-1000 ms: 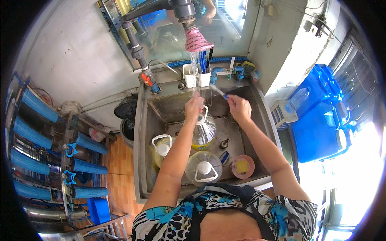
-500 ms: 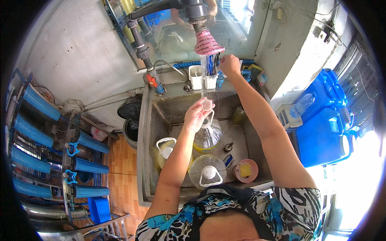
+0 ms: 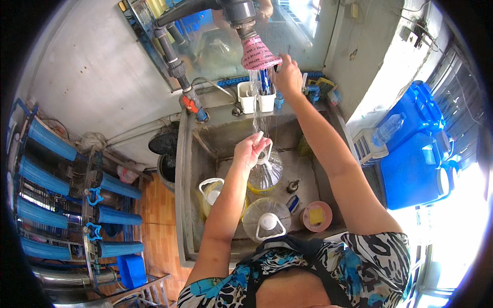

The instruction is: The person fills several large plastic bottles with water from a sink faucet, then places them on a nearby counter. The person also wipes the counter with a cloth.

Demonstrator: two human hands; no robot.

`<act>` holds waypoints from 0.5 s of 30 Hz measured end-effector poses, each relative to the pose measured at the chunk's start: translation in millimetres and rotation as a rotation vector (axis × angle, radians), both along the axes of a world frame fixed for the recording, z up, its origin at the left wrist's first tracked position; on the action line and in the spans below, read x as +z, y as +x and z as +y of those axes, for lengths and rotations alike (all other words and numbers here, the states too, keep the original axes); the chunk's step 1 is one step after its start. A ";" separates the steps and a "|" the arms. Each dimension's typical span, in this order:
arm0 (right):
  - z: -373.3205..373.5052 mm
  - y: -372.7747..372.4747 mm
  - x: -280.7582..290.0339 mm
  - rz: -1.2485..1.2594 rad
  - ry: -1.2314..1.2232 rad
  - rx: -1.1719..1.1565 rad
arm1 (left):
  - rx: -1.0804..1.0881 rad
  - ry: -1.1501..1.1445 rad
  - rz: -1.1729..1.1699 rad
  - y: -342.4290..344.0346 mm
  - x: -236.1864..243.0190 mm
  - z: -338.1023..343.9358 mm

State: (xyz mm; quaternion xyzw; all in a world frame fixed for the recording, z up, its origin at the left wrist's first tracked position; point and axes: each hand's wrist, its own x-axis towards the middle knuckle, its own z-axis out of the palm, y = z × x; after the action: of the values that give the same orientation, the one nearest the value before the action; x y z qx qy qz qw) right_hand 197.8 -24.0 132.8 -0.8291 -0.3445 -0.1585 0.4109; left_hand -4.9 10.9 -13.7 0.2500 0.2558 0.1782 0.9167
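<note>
My left hand (image 3: 249,150) pinches a small white bottle cap (image 3: 259,136) under water running from a pink-wrapped spout (image 3: 258,53). The cap is tilted and partly behind my fingers. My right hand (image 3: 288,78) is raised beside the spout's rim, fingers curled; a small dark bit shows at the fingertips, but I cannot make out what it is. Below my left hand, a clear jug (image 3: 267,177) with a white handle stands in the metal sink (image 3: 186,226). Nearer me is another clear jug (image 3: 257,210) with a white cap, and a yellowish jug (image 3: 213,192) lies partly behind my left forearm.
A pink bowl (image 3: 324,225) holds a yellow sponge (image 3: 316,215); a blue-and-white brush (image 3: 293,204) lies beside it. White holders (image 3: 246,102) stand on the back ledge. Blue containers (image 3: 413,172) are at the right, filter housings (image 3: 51,143) at the left.
My right hand has risen toward the spout's rim. My left hand has turned the cap from facing up to edge-on beneath the stream. The view has shifted slightly.
</note>
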 end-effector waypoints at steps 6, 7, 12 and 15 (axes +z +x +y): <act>-74.8 -74.0 -63.8 0.003 -0.139 0.981 | 0.068 0.040 0.043 9.1 4.9 -1.5; -81.4 -77.1 -74.4 0.144 -0.163 0.994 | 0.072 0.076 0.053 10.3 7.8 -4.1; -89.7 -49.9 -116.5 0.553 0.001 0.723 | -0.133 0.378 0.230 4.4 15.5 -14.1; -89.6 -16.3 -142.9 0.801 0.127 0.375 | 0.085 1.013 0.460 -9.8 5.5 -17.0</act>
State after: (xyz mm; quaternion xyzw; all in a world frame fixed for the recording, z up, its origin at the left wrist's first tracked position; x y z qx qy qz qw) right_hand 181.4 -113.6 -10.1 -0.7214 -0.2922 0.2317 0.5836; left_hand -14.7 -6.1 -8.2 0.6813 0.3417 0.2565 0.5945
